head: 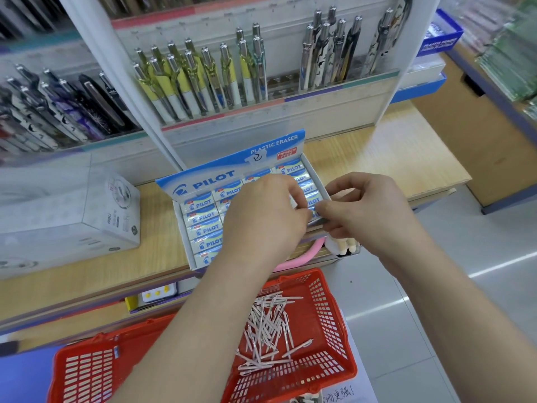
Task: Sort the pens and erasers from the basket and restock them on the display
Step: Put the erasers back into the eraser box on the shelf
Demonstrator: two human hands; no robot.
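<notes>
The pen display stands at the back of the wooden table. In front, lower down, the red basket holds loose pink pens. The open eraser box sits on the table, packed in rows. Over its front right corner, the left hand and right hand curl their fingers, pinching 1 eraser between them.

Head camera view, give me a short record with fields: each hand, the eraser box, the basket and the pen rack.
left hand: pinches eraser over the box's right front part
right hand: pinches the same eraser
eraser box: open, lid up, rows of wrapped erasers
basket: red, holds loose pink pens
pen rack: pens standing in rows
</notes>
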